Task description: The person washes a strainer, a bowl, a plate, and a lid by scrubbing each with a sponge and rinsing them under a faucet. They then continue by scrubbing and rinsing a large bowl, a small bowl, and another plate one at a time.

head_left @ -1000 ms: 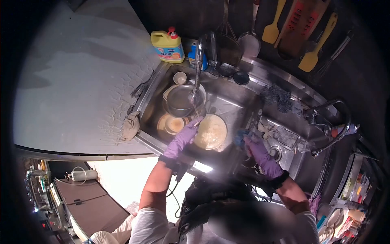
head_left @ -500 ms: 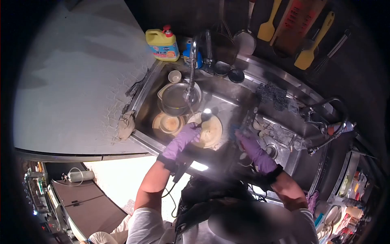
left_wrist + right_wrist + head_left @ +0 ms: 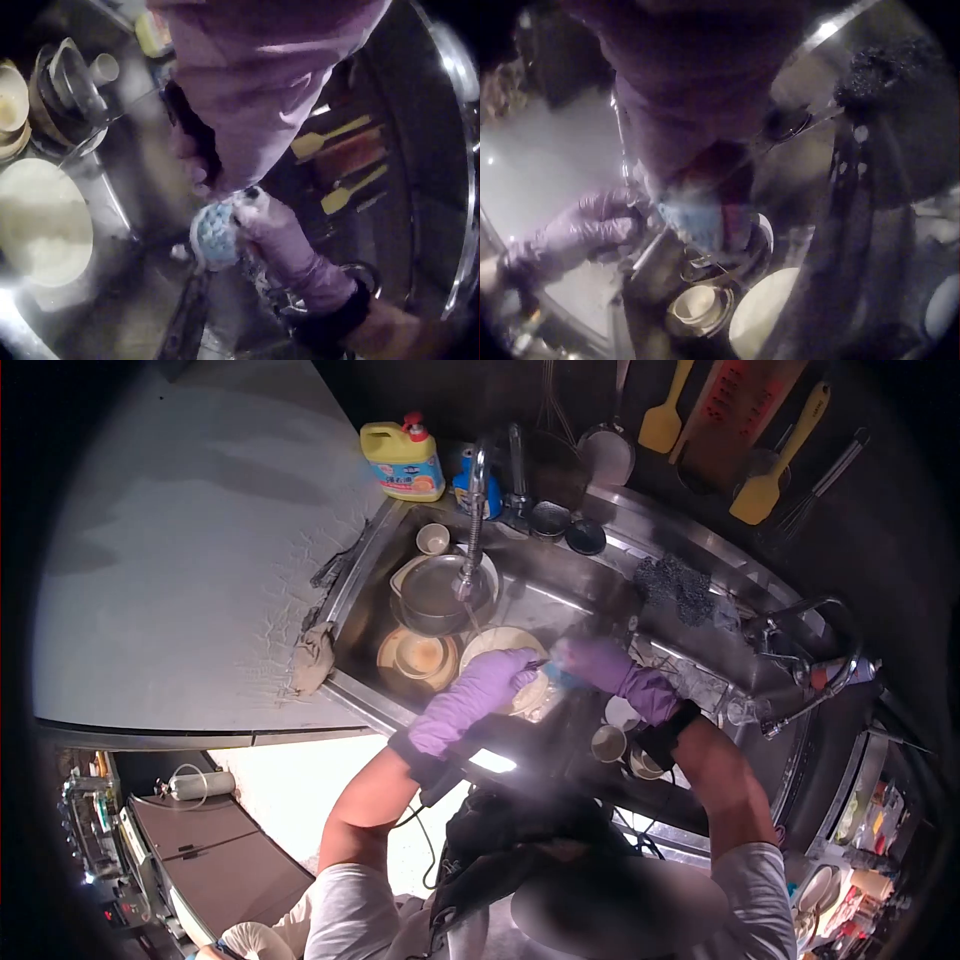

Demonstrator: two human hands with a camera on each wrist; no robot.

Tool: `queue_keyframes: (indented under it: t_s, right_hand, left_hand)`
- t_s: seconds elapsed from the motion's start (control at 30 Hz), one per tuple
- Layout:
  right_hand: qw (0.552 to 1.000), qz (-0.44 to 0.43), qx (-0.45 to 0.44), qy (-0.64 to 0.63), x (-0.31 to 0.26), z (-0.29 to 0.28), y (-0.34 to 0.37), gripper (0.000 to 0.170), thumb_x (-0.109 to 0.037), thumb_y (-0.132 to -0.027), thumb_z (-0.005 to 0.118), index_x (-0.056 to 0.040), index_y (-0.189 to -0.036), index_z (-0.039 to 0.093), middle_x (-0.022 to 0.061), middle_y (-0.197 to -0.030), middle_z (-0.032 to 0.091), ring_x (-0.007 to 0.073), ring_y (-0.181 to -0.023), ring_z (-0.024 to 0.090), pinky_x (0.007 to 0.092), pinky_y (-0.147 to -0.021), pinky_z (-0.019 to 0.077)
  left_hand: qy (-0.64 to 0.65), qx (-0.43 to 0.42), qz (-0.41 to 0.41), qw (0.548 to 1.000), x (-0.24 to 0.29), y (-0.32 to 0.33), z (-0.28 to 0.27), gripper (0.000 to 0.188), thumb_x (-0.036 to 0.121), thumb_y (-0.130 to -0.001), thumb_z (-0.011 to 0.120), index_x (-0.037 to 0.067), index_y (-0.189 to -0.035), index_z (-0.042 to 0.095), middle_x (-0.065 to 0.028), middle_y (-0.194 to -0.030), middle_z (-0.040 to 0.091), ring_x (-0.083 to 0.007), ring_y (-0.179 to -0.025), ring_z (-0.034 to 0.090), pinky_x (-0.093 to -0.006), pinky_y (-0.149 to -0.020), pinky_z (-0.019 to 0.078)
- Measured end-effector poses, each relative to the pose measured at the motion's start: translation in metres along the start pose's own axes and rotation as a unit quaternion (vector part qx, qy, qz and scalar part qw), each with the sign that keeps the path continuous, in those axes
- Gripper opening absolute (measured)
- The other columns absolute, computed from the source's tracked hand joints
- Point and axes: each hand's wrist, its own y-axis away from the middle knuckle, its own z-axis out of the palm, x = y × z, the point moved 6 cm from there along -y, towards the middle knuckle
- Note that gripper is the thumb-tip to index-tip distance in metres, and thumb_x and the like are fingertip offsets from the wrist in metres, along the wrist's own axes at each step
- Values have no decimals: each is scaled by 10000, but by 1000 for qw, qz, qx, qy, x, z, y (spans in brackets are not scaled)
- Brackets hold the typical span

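In the head view my left hand (image 3: pixel 500 678), in a purple glove, grips a spoon, whose thin metal handle (image 3: pixel 651 251) shows in the right wrist view. My gloved right hand (image 3: pixel 600 665) holds a light blue sponge (image 3: pixel 217 232) against the spoon, hiding its head. The two hands meet over the right edge of a wide cream-coloured bowl (image 3: pixel 490 643) in the sink (image 3: pixel 560 585). A metal faucet (image 3: pixel 468 565) runs a thin stream of water down towards that bowl.
Left of the bowl sit small stacked bowls (image 3: pixel 424 656), a metal pot (image 3: pixel 440 598) and a cup (image 3: pixel 432 539). More cups (image 3: pixel 608 743) stand under my right forearm. A yellow detergent jug (image 3: pixel 403 465) stands behind the sink; a second faucet (image 3: pixel 845 630) arches at the right.
My right hand has moved left with the sponge, from beside the sink divider to my left hand. My left hand has shifted right, and the spoon is now against the sponge.
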Motion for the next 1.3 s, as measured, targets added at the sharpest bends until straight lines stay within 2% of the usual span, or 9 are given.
queue_keyframes:
  t_s: [0.1,0.23,0.33,0.4,0.7,0.8,0.97,1.27,1.3]
  right_hand:
    - [991,-66,85,79,-21,-35,0,282,-312,-877,516,-70,-983,616,143,-887,625,276,-727,609,312,-684,484]
    - [875,122,304,-357,-7,-47,3,163,-147,-843,580,-25,-947,612,11,-761,604,147,-645,571,268,-637,474]
    - [896,116,370,215,17,-1,-12,118,-132,-846,587,-49,-928,606,-10,-724,581,101,-627,546,235,-604,450]
    - [861,128,458,-181,-5,-11,0,106,-154,-856,578,-58,-898,596,-11,-698,567,115,-600,537,249,-574,442]
    - [816,127,451,-340,29,-26,-11,187,-224,-878,554,-73,-775,590,11,-606,523,111,-513,489,282,-479,405]
    - [902,164,398,-19,35,-46,1,207,-222,-893,519,-64,-779,588,40,-592,533,145,-516,516,295,-489,419]
    - [790,142,342,-489,42,-9,24,188,-206,-920,444,-54,-896,553,43,-690,559,151,-583,525,283,-529,428]
    - [805,141,273,-508,-5,21,30,141,-153,-880,529,-33,-939,576,25,-829,581,119,-763,533,263,-682,448]
    - [823,142,290,-468,-4,16,33,155,-172,-874,533,-36,-938,572,41,-832,590,130,-769,551,269,-705,458]
  left_hand:
    - [238,-26,-136,961,-6,0,7,189,150,-873,553,77,-1044,589,-31,-694,570,-143,-571,540,-259,-513,424]
    - [450,-23,-263,853,10,-3,33,155,163,-911,515,62,-1010,578,43,-644,503,-19,-475,386,-166,-424,300]
    - [489,7,-275,828,16,-15,50,115,150,-920,494,54,-948,550,32,-628,504,-31,-433,378,-166,-397,282]
    - [511,17,-271,816,1,-12,61,104,145,-922,488,56,-932,541,25,-627,506,-34,-436,388,-166,-394,280]
    - [528,-52,-304,791,29,-7,44,176,192,-947,432,47,-946,532,15,-641,501,-46,-450,405,-171,-400,291]
    - [519,-92,-313,790,31,11,40,218,227,-958,404,51,-940,532,26,-631,478,-48,-450,387,-172,-406,293]
    - [497,-75,-335,797,9,19,46,231,268,-963,389,94,-921,534,47,-614,440,-51,-437,348,-171,-406,290]
    - [507,-131,-425,738,5,5,74,238,240,-921,488,33,-969,595,-28,-695,608,-79,-463,500,-187,-420,405]
    - [447,-134,-362,807,2,-2,66,236,260,-915,504,43,-942,593,-17,-662,587,-71,-443,472,-184,-404,380]
